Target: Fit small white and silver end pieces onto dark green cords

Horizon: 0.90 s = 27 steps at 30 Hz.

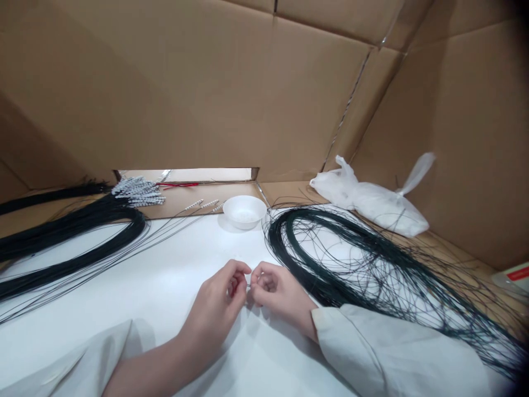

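My left hand point(221, 298) and my right hand point(275, 289) meet over the white tabletop, fingertips almost touching. Each is closed in a pinch. A short bit of thin dark cord point(248, 285) shows in the gap between them; the rest of it is hidden by the fingers. Just beyond my hands stands a white bowl point(244, 212) with small pale bits in it. To the right lies a looped bundle of dark green cords point(326, 286), many loose strands fanning out from it, close to my right wrist.
At the left, bundles of dark cords point(70, 231) end in white beaded tips point(138, 192). Several single cords with white beaded ends point(209, 204) lie left of the bowl. Tied white plastic bags point(372, 201) rest at the back right. Cardboard walls point(185, 88) enclose the table, with a low slot.
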Motion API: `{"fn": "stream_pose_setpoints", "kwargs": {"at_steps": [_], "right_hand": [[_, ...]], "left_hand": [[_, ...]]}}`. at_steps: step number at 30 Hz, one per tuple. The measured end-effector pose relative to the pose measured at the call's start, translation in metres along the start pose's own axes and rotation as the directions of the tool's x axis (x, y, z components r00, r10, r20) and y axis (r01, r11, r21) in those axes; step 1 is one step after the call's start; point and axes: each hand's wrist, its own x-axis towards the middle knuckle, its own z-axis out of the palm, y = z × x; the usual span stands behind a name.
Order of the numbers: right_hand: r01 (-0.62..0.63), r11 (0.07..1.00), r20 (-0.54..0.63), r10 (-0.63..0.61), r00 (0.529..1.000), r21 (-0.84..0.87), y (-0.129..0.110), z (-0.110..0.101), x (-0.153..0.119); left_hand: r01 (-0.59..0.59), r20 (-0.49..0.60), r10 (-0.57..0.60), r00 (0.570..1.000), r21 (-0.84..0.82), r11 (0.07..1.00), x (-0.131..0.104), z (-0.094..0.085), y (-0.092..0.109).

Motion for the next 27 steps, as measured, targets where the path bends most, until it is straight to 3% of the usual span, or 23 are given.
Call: {"fn": "stream_pose_setpoints", "kwargs": {"at_steps": [3,7,10,13,23,25,27], "right_hand": [[-0.025,1.000,-0.021,0.025,0.999,0.010,-0.001,0.000,0.001],[-0.106,0.991,-0.035,0.109,0.993,0.078,-0.003,-0.003,0.003],[-0.131,0.985,-0.033,0.135,0.990,0.111,-0.003,-0.005,0.004],[-0.113,0.984,-0.019,0.116,0.993,0.139,-0.002,-0.005,0.005],[-0.083,0.989,-0.006,0.085,0.996,0.121,-0.003,0.000,0.002],[-0.088,0.989,-0.019,0.091,0.996,0.119,-0.003,-0.001,0.002],[-0.073,0.990,-0.017,0.075,0.997,0.122,-0.003,-0.001,0.002]], "left_hand": [[-0.010,-0.049,0.015,0.999,0.088,0.996,0.006,-0.007,-0.003],[0.036,-0.224,0.062,0.973,0.410,0.912,0.021,-0.027,-0.021],[0.109,-0.185,-0.007,0.983,0.545,0.831,0.028,-0.038,-0.035],[0.098,-0.118,-0.034,0.992,0.593,0.800,0.030,-0.039,-0.040],[0.001,-0.055,0.037,0.998,0.573,0.819,0.034,-0.034,-0.036],[0.011,-0.082,0.029,0.996,0.454,0.891,0.032,-0.033,-0.031],[0.048,-0.080,-0.031,0.996,0.215,0.975,0.027,-0.028,-0.024]]}}
